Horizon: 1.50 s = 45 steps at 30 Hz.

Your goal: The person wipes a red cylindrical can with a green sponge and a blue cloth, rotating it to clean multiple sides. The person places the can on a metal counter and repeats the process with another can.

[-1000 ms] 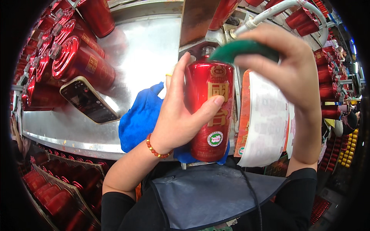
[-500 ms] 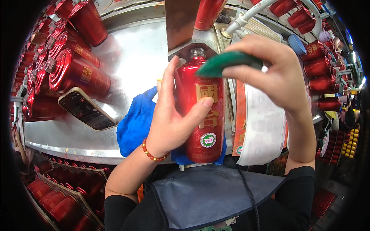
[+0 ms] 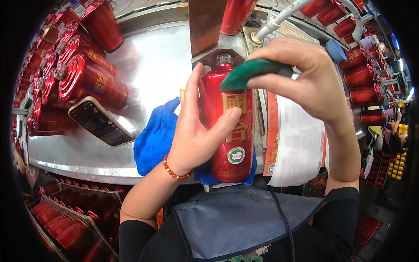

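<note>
A glossy red bottle (image 3: pixel 235 168) with gold lettering and a round green-and-white sticker lies in front of me, its clear threaded neck pointing away. My left hand (image 3: pixel 196 131), with a beaded bracelet on the wrist, is wrapped round the bottle's left side, thumb across the front. Between the thumb and fingers of my right hand (image 3: pixel 305 74) is a green pad (image 3: pixel 253 72), pressed to the bottle's upper right near the shoulder. Under the bottle and to its left lies a blue cloth (image 3: pixel 152 142).
A phone (image 3: pixel 101 121) leans near several red bottles (image 3: pixel 94 83) on the metal table (image 3: pixel 150 56). White label sheets (image 3: pixel 299 144) lie at right, by a white pipe (image 3: pixel 283 17) and a blue bowl (image 3: pixel 336 50). Crates of red bottles (image 3: pixel 65 227) stand below left.
The green pad in my right hand has shifted slightly left on the bottle's shoulder. My left hand keeps its hold. The view has shifted slightly.
</note>
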Each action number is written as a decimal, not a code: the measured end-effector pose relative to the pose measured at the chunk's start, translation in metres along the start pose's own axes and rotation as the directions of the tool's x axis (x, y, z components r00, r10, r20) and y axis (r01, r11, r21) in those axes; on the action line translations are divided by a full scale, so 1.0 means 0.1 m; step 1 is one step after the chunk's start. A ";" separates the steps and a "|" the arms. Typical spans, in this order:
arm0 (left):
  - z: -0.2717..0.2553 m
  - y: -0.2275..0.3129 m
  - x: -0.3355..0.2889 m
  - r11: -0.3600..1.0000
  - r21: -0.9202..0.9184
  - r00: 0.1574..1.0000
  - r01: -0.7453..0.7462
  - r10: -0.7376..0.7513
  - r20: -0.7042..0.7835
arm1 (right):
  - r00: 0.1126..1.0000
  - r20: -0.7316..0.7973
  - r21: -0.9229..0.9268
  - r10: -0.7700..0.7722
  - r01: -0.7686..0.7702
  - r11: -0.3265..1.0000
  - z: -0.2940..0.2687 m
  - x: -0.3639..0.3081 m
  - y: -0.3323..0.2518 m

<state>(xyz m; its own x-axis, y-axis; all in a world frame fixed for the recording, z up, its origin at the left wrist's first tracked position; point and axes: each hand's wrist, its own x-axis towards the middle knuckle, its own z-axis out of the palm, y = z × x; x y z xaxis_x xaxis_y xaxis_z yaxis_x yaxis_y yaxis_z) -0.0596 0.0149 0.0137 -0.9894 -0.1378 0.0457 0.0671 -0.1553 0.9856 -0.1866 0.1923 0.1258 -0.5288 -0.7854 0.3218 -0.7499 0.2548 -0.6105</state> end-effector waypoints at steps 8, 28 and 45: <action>-0.01 -0.01 0.02 1.000 -0.002 1.000 0.014 -0.014 0.016 | 0.965 -0.200 -0.029 0.171 -0.180 0.983 0.01 -0.15 0.09; -0.19 -0.07 -0.57 0.942 0.304 0.975 -0.139 0.078 0.206 | 0.796 -0.091 0.742 0.598 -0.347 0.574 0.68 -1.06 -0.20; -0.17 -0.18 -0.54 0.555 0.708 0.898 -0.436 0.325 0.298 | 0.979 -0.188 -0.240 -0.077 0.030 0.970 0.71 -1.53 -0.53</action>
<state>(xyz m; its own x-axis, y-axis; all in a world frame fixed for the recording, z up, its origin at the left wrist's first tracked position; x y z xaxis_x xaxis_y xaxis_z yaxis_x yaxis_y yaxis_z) -0.0052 0.0090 -0.0096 -0.9046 0.1175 0.4098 0.3777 0.6666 0.6426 -0.0380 0.2590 0.0572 -0.5351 -0.6823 0.4982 -0.8388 0.3593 -0.4090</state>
